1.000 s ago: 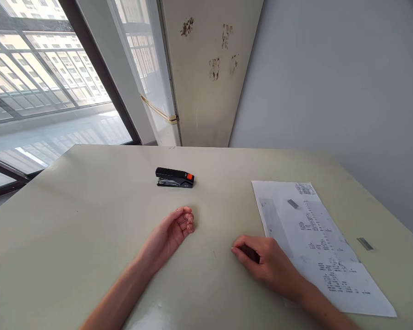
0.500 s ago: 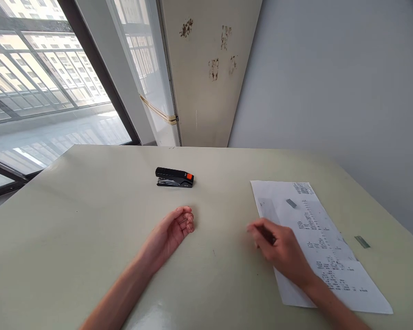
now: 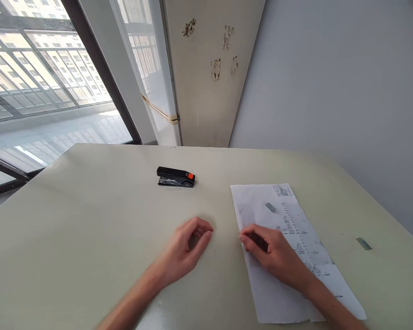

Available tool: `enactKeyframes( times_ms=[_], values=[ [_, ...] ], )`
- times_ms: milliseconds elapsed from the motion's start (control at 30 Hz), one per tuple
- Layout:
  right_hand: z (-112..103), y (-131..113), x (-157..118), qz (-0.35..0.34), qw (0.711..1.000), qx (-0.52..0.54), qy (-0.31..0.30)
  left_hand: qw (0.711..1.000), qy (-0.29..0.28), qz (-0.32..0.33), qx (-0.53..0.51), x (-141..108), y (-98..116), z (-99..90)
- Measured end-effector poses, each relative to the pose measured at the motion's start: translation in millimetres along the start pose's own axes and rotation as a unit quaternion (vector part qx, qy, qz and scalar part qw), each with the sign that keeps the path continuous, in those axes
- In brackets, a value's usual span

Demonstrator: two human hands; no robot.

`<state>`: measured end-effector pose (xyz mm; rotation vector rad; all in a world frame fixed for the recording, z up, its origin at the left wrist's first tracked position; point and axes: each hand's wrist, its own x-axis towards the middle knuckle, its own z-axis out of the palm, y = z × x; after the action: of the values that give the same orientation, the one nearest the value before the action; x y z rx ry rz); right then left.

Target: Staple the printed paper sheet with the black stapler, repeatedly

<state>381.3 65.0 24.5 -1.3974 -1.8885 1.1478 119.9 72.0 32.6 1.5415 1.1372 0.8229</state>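
My right hand (image 3: 273, 256) has its thumb and fingers pinched together at the left edge of a printed sheet of paper (image 3: 271, 293), and the hand and forearm cover part of the print. My left hand (image 3: 186, 252) hovers over or rests on the table to the left of the sheet. Its fingers are curled, with thumb tip and fingertips close together and no object visible between them. A black stapler (image 3: 175, 177) with an orange patch lies beyond my left hand, touched by neither hand. On the paper's upper part lies a small grey strip (image 3: 270, 207), like a strip of staples.
Another small grey strip (image 3: 364, 243) lies on the pale table (image 3: 99, 220) right of the paper. A grey wall (image 3: 330, 82) stands along the right, and a window (image 3: 37, 68) is at the left. A stained panel (image 3: 206, 101) rises behind the table's far edge.
The paper, with the grey strip on it, has slid left and slightly toward me with my right hand at its edge. My left hand has moved right and turned from palm-up to thumb and fingers nearly meeting.
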Motion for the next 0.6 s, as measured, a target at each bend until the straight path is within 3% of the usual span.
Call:
enactKeyframes(
  times_ms=[167,267,333,433,600],
  values=[
    [12,-16,-10,-0.063,0.988,0.063,-0.129,0.975,0.014,0.124,0.184,-5,-1,6.7],
    [12,-18,-14,-0.115,0.967,0.128,-0.19,0.937,-0.039,0.185,0.295,-3,-6,4.7],
    [8,-15,-14,-0.124,0.962,0.154,-0.19,0.902,-0.073,0.211,0.369,-2,-9,3.9],
    [-4,-4,-11,-0.095,0.979,0.149,-0.103,0.868,-0.092,0.228,0.431,-1,-10,3.5],
    [-22,18,0,0.012,0.977,0.177,0.121,0.856,-0.085,0.229,0.456,-3,-8,-9.6]
  ],
)
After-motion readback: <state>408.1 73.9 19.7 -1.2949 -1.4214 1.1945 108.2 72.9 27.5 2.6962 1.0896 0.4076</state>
